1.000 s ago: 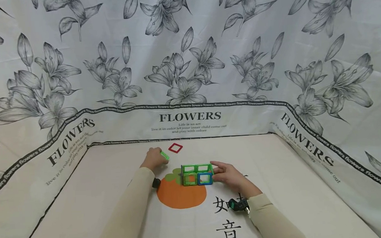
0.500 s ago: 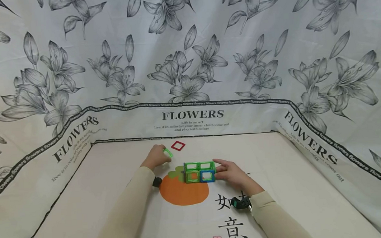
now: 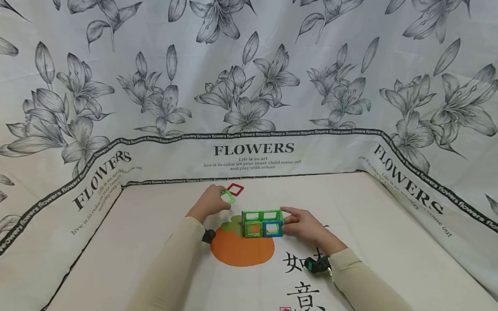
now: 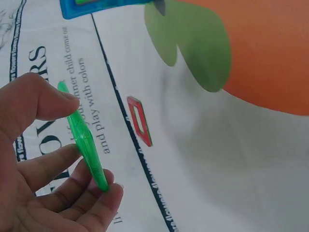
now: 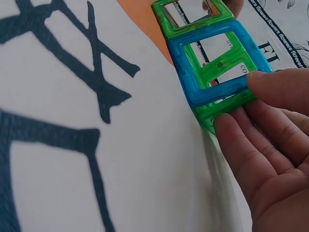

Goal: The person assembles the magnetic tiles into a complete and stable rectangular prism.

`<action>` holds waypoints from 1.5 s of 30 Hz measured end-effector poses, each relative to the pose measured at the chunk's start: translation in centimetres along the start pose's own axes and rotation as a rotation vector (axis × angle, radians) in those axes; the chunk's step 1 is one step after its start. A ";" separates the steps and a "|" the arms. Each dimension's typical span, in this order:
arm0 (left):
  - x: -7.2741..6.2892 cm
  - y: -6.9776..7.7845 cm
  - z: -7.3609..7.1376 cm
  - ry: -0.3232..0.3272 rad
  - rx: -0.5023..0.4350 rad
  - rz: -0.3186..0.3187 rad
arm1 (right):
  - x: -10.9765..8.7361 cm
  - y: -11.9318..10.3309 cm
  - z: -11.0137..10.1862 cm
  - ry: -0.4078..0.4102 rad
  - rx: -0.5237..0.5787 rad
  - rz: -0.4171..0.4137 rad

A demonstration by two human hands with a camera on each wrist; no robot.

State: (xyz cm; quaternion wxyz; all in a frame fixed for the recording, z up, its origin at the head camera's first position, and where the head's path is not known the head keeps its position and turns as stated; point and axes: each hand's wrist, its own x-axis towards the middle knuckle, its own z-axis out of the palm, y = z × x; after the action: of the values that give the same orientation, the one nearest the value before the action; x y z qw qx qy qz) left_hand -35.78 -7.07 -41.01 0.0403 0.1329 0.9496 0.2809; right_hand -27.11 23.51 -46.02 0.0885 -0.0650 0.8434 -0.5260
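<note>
My left hand [image 3: 211, 202] pinches a green square magnetic tile [image 4: 85, 137] between thumb and fingers, its edge facing the left wrist camera. To its right stands a low box of joined magnetic tiles [image 3: 262, 221], mostly green, with a blue tile [image 5: 217, 93] at the front right. At the box's right end my right hand [image 3: 305, 225] grips it, thumb on the blue tile's edge and fingers against the green side. A red diamond-looking tile [image 4: 133, 108] lies flat on the cloth just beyond my left hand.
The white cloth carries a printed orange fruit [image 3: 242, 250] and black characters [image 3: 305, 303]. Behind the table rises a flower-print curtain [image 3: 250, 89], which also closes in both sides. A dark wrist device [image 3: 317, 264] sits by my right sleeve.
My left hand has moved a little right with the green tile, toward the red one, and turned it to show more of its frame. My right hand keeps its grip on the box.
</note>
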 end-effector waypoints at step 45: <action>-2.1 4.7 2.9 -0.179 -0.037 0.256 | -0.1 0.5 0.2 0.025 -0.017 -0.010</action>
State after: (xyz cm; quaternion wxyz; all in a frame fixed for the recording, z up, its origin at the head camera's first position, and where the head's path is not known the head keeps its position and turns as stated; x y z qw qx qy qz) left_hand -32.22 -2.39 -40.86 0.0912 0.2765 0.9122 0.2883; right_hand -26.93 23.55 -46.55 0.0748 -0.0632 0.8484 -0.5202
